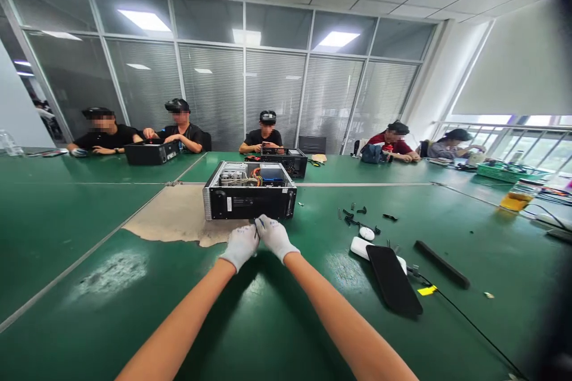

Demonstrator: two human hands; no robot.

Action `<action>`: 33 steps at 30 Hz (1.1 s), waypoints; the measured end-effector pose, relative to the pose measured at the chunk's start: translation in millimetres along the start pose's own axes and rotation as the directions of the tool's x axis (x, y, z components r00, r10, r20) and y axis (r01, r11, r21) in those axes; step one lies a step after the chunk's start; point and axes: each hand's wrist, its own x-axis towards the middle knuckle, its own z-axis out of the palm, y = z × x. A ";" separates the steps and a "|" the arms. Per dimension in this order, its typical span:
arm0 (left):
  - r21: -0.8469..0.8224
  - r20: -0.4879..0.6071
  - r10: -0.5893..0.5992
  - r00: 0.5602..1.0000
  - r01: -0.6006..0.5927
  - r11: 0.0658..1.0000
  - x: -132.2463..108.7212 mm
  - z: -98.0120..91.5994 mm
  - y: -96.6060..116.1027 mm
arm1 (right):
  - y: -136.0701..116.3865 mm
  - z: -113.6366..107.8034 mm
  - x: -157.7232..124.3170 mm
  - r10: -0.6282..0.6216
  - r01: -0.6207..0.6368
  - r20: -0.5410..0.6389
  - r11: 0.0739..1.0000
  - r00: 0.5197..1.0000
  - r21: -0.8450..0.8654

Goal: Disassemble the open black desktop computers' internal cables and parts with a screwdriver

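Note:
A desktop computer case [251, 203] lies on its side with its top panel off, so cables and drives show inside. Just in front of its near black face, my left hand [242, 245] and my right hand [273, 237], both in white gloves, meet with their fingers closed. A small dark thing shows between the fingertips, too little of it to name. Whether the fingertips touch the case, I cannot tell. Under the case and to its left is a torn sheet of brown cardboard [172, 214].
On the green table [89, 214] to the right lie small black parts [353, 219], a white power strip [360, 247], a black phone [393, 280] and a dark bar [442, 263]. A jar of amber liquid [518, 195] stands farther right. Several people work across the table, near other cases [152, 153].

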 end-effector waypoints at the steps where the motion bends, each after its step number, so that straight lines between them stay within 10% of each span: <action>1: -0.010 0.025 0.006 1.000 -0.006 1.000 -7.6 9.9 -2.4 | -0.5 10.2 -11.2 0.021 -0.022 0.016 1.000 1.000 0.014; 9: -0.015 0.018 0.016 1.000 -0.016 1.000 -24.7 50.4 -10.8 | 6.9 59.1 -37.2 -0.023 0.027 -0.040 0.993 0.999 0.113; 33: -0.054 -0.057 0.180 0.982 -0.183 0.982 -35.1 51.6 -24.2 | 2.0 44.9 -47.5 -0.009 0.009 0.001 0.975 1.000 0.223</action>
